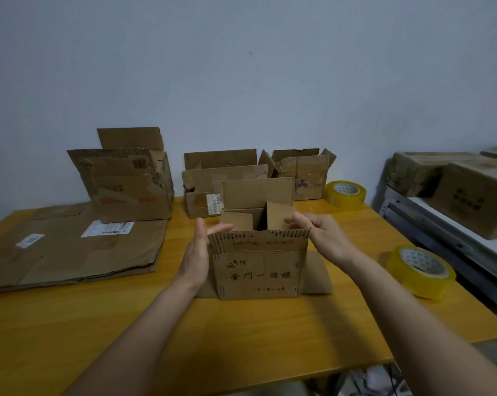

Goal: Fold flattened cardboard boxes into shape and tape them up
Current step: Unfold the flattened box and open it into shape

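A small cardboard box (258, 267) with black printed characters stands upright on the wooden table (127, 324), its top flaps raised. My left hand (197, 252) lies flat against the box's left side, fingers straight, tips by the left inner flap. My right hand (318, 232) is at the upper right corner, its fingers curled over the right inner flap. Two rolls of yellowish tape are on the table, one near my right forearm (421, 271) and one at the back right (345, 194).
Flattened cardboard (70, 250) lies stacked at the left. Three opened boxes stand along the wall: a large torn one (127, 184), a middle one (204, 190), a small one (301, 172). A shelf with more boxes (470, 192) borders the table's right edge.
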A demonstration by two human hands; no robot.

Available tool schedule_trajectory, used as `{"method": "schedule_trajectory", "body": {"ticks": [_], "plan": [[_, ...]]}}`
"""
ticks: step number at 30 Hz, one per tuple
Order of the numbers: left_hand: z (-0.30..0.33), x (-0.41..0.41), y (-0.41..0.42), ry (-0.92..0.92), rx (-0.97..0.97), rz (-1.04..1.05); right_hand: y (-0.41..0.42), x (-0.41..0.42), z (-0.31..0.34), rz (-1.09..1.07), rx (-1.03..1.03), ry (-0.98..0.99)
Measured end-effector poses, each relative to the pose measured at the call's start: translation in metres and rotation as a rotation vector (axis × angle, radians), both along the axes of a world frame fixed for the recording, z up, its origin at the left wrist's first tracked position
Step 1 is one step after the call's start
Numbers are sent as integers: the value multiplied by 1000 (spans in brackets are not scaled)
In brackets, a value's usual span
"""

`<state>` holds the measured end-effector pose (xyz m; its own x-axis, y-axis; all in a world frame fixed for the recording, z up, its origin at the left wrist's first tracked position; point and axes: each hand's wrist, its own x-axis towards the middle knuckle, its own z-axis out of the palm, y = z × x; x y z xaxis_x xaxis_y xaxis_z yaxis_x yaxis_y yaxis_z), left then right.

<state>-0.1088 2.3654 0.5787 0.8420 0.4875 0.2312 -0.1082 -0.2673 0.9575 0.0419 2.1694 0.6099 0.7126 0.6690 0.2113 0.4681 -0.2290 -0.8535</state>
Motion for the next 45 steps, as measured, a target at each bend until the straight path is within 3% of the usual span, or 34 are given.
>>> {"method": "schedule_trajectory", "body": {"ticks": [5, 8, 15, 17, 19, 21, 23, 25, 30, 34, 39, 45], "plan": [[-5, -2, 0, 34, -63, -9, -2, -5, -4, -6, 52, 131], [-7, 0, -2, 85, 51, 87, -4, -6, -11, -36, 184, 215], [-3, 19, -10, 52, 31, 293, 6, -22, -18, -180, 146, -13], [4, 21, -11, 103, 199, 466, 11, -24, -18, -255, 77, -84], [7, 20, -14, 143, 563, 587, 14, -24, -19, -282, 28, -110], [6, 18, -22, 288, 797, 486, 18, -23, -14, -320, -20, -91], [0, 14, -28, 453, 819, 331, 23, -19, -9, -420, -21, -73], [-4, 10, -27, 459, 793, 254, 26, -13, -1, -485, 43, -56], [-4, 1, -11, 507, 830, 84, 31, -14, 12, -155, 173, 193], [-4, 3, -4, 571, 874, 97, 33, -22, -3, -134, 27, 89], [0, 10, -6, 576, 1122, 20, 28, -21, -8, -160, 51, 112], [6, 27, -30, 586, 1140, -17, 14, -12, -17, -281, 65, 53]]}}
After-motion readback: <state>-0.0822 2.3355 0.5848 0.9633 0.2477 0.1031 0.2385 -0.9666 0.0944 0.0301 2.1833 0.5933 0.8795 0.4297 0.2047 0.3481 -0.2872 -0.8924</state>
